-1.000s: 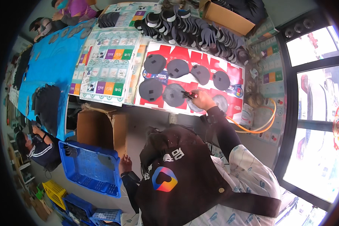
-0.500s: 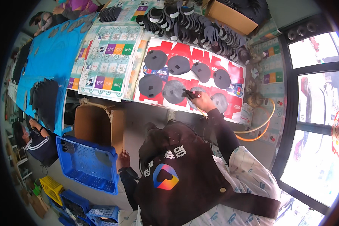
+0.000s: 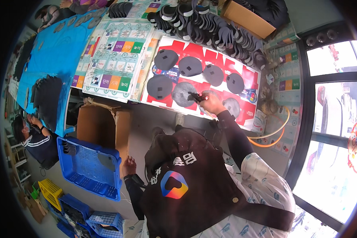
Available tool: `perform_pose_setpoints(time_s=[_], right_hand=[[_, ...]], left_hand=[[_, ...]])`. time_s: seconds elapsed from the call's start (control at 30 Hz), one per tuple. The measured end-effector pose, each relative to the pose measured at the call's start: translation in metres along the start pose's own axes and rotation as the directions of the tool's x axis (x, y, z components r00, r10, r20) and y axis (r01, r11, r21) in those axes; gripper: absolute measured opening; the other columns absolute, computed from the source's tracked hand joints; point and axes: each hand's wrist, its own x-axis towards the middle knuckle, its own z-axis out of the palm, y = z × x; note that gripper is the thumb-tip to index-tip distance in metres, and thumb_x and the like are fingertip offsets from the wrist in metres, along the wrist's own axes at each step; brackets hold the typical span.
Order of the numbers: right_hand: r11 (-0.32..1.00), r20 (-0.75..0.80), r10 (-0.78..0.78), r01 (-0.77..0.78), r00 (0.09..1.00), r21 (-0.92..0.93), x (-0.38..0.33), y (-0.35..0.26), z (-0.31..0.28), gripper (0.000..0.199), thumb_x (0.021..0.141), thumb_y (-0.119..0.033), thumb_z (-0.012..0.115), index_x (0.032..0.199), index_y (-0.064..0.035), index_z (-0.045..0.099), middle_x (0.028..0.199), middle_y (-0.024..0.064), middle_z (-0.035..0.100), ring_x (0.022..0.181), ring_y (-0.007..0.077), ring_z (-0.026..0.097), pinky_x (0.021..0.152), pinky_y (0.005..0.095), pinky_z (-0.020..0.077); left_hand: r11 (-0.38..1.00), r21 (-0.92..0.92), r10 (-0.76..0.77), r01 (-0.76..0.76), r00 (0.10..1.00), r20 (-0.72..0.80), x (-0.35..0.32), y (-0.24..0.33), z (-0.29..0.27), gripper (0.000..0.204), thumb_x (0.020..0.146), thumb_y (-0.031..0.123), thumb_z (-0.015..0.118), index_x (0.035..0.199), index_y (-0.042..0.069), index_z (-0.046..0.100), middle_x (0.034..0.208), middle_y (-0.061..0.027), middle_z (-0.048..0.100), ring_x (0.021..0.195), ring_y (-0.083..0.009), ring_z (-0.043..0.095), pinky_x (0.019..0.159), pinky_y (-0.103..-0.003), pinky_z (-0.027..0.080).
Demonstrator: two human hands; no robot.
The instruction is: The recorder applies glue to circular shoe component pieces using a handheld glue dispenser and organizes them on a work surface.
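On the printed sheet (image 3: 117,65) at left, we find 2 rows of 3 blocks: purple, orange and green, each with white lettering. On the wall sheets (image 3: 288,95) at right, we note matching blocks. The red-and-white card (image 3: 246,110) carries a blue panel (image 3: 168,74) with small white lettering. On the near apron (image 3: 214,190), we observe large white characters and a multicolour emblem (image 3: 180,190). Blue-green lettering repeats across the light shirt (image 3: 261,178).
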Motion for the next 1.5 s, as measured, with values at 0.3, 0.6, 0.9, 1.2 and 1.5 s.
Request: perform_pose_setpoints(time_s=[0.3,0.6,0.9,1.2,1.5], right_hand=[[0.973,-0.116,-0.04,0.012,0.992,-0.232,-0.002,0.026,-0.006,0.021,0.084,-0.02,0.062,0.095,-0.0053,0.073,0.087,0.0263,0.069,0.086,0.0461,0.066,0.077,0.0533,0.0515],[0.985,0.186,0.173,-0.173,0.967,-0.015,0.009,-0.006,0.0,0.023,0.077,-0.017,0.07,0.096,-0.0033,0.072,0.078,0.0172,0.068,0.072,0.0333,0.066,0.065,0.0447,0.0505],[0.968,0.211,0.058,-0.107,0.976,0.226,0.081,-0.077,0.032,0.033,0.074,-0.016,0.066,0.102,-0.0006,0.071,0.077,0.0211,0.069,0.075,0.0361,0.07,0.07,0.0439,0.0533],[0.989,0.168,-0.096,0.113,0.981,-0.099,0.104,-0.081,0.054,0.041,0.079,-0.021,0.062,0.117,-0.0089,0.071,0.096,0.0266,0.07,0.095,0.0457,0.066,0.085,0.0509,0.0522],[0.958,-0.006,-0.26,0.257,0.966,-0.127,0.122,-0.071,0.055,0.026,0.081,-0.015,0.058,0.101,-0.0037,0.069,0.086,0.0309,0.066,0.086,0.0493,0.064,0.078,0.0558,0.0509]], left_hand=[[0.998,0.012,0.057,-0.056,0.998,-0.032,-0.006,0.003,0.002,0.012,0.096,0.021,0.068,0.104,0.011,0.067,0.091,0.0002,0.071,0.083,-0.0169,0.067,0.072,-0.028,0.056],[0.997,-0.035,0.069,-0.068,0.997,0.037,-0.012,-0.006,-0.008,0.016,0.096,0.021,0.068,0.109,0.012,0.065,0.092,0.0003,0.07,0.084,-0.0169,0.067,0.07,-0.028,0.056],[0.99,-0.096,0.107,-0.108,0.994,-0.011,-0.036,-0.027,-0.035,0.015,0.096,0.022,0.067,0.108,0.012,0.066,0.092,0.0,0.072,0.082,-0.0161,0.069,0.068,-0.026,0.057],[0.952,-0.254,0.15,-0.169,0.985,-0.09,-0.05,-0.077,-0.083,0.021,0.095,0.02,0.068,0.113,0.009,0.067,0.091,-0.003,0.072,0.081,-0.0191,0.07,0.072,-0.032,0.058],[0.958,-0.228,0.133,-0.176,0.972,-0.192,-0.048,-0.067,-0.06,0.024,0.094,0.02,0.069,0.115,0.009,0.067,0.096,-0.0031,0.073,0.085,-0.0195,0.071,0.074,-0.032,0.058]])
